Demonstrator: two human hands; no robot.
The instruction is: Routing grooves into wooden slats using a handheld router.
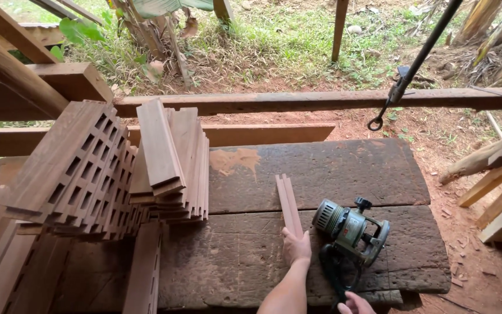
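My left hand (296, 247) reaches forward over a dark, worn plank bench (332, 168) and grips the near end of two narrow reddish wooden strips (287, 200) that lie side by side, pointing away from me. Just right of them, an electric router (350, 229) with a grey motor and green base lies on its side. Its dark cord (332, 273) loops toward me. Only part of my right hand (354, 304) shows at the bottom edge, next to that cord. Whether it holds anything is hidden.
Stacks of notched reddish slats (82, 174) and flat boards (172, 163) fill the bench's left side. A long beam (321, 100) crosses behind. A metal hook on a black strap (375, 123) hangs at the right. Loose lumber (501, 192) leans at the far right on red dirt.
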